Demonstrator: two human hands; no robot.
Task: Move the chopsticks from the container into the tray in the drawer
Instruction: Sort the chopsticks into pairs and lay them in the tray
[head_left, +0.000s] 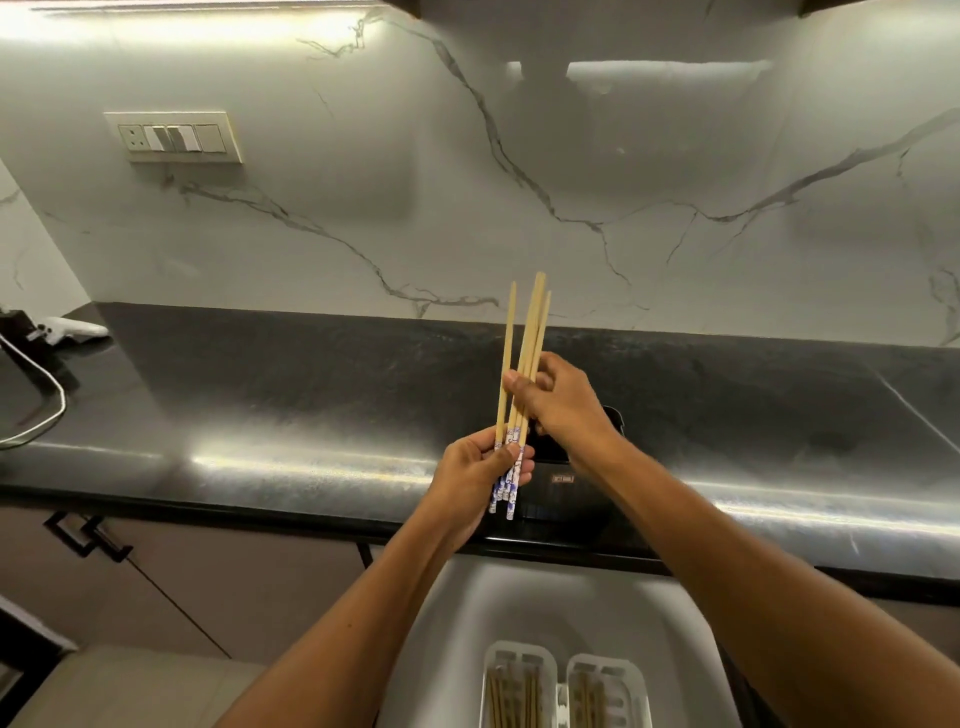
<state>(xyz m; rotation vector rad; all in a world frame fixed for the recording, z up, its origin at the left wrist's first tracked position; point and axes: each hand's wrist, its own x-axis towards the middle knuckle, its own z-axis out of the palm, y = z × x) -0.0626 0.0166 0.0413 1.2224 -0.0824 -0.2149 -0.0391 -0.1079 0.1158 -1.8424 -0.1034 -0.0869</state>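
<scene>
A bundle of several wooden chopsticks (525, 338) with blue-and-white patterned ends is held upright above the black countertop. My left hand (480, 470) grips the bundle at its patterned lower ends. Higher up, my right hand (558, 402) has fingers curled round the wooden shafts. Behind my hands a black container (576, 486) stands on the counter near its front edge, partly hidden. At the bottom, the open white drawer (457, 623) holds a white tray (522, 654) with two compartments, both with chopsticks lying in them.
The black stone countertop (291, 395) runs across the view, with a marble backsplash behind. A white device and a cable (47, 400) lie at the far left. A switch plate (174, 137) is on the wall. Cabinet doors with dark handles (88, 535) sit below left.
</scene>
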